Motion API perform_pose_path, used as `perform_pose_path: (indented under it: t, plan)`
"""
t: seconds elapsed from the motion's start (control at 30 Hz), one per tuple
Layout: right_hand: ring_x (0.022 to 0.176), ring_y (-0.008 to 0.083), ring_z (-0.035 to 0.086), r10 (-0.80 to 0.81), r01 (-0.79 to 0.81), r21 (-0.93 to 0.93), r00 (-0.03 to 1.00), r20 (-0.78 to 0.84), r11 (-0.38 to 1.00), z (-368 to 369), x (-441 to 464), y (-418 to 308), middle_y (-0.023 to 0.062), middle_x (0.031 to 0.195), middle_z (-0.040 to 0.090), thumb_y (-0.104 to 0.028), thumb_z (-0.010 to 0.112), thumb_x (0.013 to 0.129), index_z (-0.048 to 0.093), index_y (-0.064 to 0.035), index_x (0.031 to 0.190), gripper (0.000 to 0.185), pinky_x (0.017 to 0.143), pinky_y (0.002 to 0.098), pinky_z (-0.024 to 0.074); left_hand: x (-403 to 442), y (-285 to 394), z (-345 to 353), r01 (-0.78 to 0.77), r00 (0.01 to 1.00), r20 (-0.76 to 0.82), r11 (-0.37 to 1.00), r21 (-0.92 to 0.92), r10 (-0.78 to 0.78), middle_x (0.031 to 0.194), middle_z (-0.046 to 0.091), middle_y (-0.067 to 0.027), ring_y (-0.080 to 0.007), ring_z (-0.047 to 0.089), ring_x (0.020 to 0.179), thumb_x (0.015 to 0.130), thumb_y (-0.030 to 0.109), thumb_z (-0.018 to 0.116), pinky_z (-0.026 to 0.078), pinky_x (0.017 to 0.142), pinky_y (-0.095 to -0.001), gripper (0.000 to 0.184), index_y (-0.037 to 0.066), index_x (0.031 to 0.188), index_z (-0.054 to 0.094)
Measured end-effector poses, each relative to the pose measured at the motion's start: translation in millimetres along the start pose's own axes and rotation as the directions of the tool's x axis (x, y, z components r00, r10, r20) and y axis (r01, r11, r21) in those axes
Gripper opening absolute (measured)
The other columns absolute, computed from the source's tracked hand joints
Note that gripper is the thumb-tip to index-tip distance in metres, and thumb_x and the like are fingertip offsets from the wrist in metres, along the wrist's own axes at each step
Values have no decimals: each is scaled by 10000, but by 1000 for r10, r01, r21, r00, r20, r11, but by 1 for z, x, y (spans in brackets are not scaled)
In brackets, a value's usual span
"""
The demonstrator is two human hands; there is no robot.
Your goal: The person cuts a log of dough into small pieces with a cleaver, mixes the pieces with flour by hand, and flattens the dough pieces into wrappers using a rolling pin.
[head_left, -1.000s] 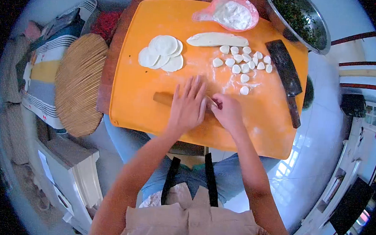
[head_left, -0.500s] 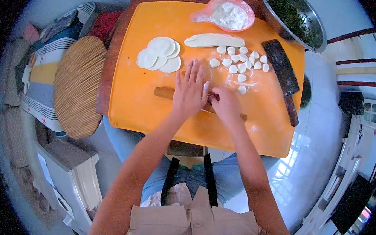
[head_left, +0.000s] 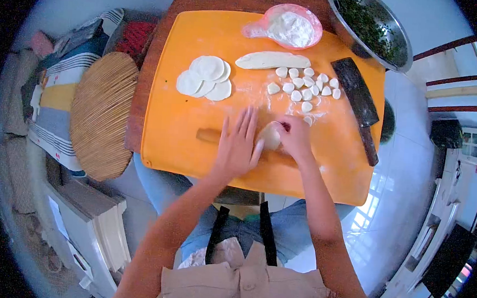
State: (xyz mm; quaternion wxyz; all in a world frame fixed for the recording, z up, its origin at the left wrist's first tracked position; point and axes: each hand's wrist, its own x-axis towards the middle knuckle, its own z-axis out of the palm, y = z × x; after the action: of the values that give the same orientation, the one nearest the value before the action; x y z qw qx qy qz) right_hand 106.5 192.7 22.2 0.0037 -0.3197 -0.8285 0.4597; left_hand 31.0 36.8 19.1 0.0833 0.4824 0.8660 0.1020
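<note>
My left hand (head_left: 237, 146) lies flat with fingers spread on a brown rolling pin (head_left: 208, 135), whose left end shows on the orange board (head_left: 178, 148). Beside it, my right hand (head_left: 293, 135) pinches the edge of a thin dough wrapper (head_left: 270, 135). Finished round wrappers (head_left: 207, 69) overlap at the board's upper left. A long dough roll (head_left: 273, 60) lies near the top. Several small dough pieces (head_left: 298, 83) are scattered below it, on floury orange surface.
A black cleaver (head_left: 355, 93) rests along the board's right side. Behind are a pink scoop of flour (head_left: 290, 27) and a metal bowl of chopped greens (head_left: 372, 30). A round woven mat (head_left: 103, 116) stands at the left.
The wrapper between my hands now shows more of its face, and the pin's right part has blurred below it. My right hand has shifted slightly. The whole view has moved a little.
</note>
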Motion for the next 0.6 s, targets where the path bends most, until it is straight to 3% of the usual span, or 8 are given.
perform_pose_path:
  t: [0.03, 0.13, 0.17, 0.27, 0.33, 0.43, 0.53, 0.6]
  plan:
    - [787, 317, 614, -21, 40, 133, 990, -141, 990, 9, -4, 8, 155, 814, 630, -126, 634, 753, 623, -39, 867, 143, 727, 401, 482, -19, 0, -1, -7, 998, 58, 999, -40, 10, 1476, 193, -173, -313, 170, 1371, 862, 374, 405, 160, 1072, -519, 700, -15, 1406, 198]
    - [774, 321, 612, -97, 97, -12, 995, -17, 995, 12, -18, 4, 151, 803, 632, -110, 638, 749, 619, -41, 855, 128, 722, 408, 481, -30, -1, -2, -34, 997, 69, 988, -148, 44, 1470, 198, -186, -315, 185, 1365, 876, 354, 398, 171, 1067, -525, 667, -19, 1398, 216]
    - [777, 333, 609, -41, 49, -101, 996, 77, 994, 9, -22, -9, 155, 797, 632, -93, 621, 752, 614, -39, 833, 98, 717, 417, 479, -21, 0, -2, -34, 999, 12, 994, -106, 36, 1461, 218, -189, -316, 207, 1356, 886, 353, 390, 195, 1055, -526, 645, -26, 1385, 238]
    - [781, 337, 608, -128, 108, -320, 991, -39, 941, 13, -11, -15, 160, 797, 636, -85, 614, 749, 623, -33, 842, 107, 721, 419, 481, 35, -3, 0, -23, 986, -164, 1000, 8, 24, 1441, 260, -194, -320, 253, 1335, 905, 347, 374, 243, 1029, -528, 600, -38, 1358, 287]
    - [784, 322, 616, -89, 77, -191, 994, -55, 979, 10, -7, -10, 163, 800, 641, -73, 609, 749, 634, -21, 874, 138, 731, 408, 487, 44, -3, 4, 22, 968, -253, 998, 53, -8, 1439, 263, -196, -327, 255, 1333, 908, 342, 374, 243, 1029, -532, 587, -37, 1351, 299]
    - [793, 306, 622, -79, 86, 55, 990, -115, 995, 9, -5, 4, 161, 819, 641, -65, 609, 750, 639, -17, 879, 141, 733, 391, 491, -15, 0, 0, -12, 999, -42, 998, -58, 9, 1450, 236, -199, -334, 212, 1351, 892, 334, 396, 232, 1038, -540, 612, -15, 1377, 264]
    - [668, 239, 627, -221, 224, 1, 962, -159, 975, 19, -12, 19, 124, 699, 628, -156, 629, 796, 634, -18, 873, 158, 613, 336, 481, -29, -1, 1, -28, 999, 40, 995, -98, 32, 1455, 230, -195, -336, 196, 1358, 878, 343, 407, 194, 1060, -532, 650, 1, 1400, 224]
    - [672, 249, 626, -218, 200, -223, 974, -63, 954, 16, -15, 5, 126, 725, 630, -128, 616, 802, 630, -12, 879, 140, 619, 344, 485, 4, -3, 1, -39, 999, 23, 999, -23, 39, 1461, 220, -188, -334, 192, 1360, 878, 355, 406, 172, 1069, -529, 664, 6, 1407, 208]
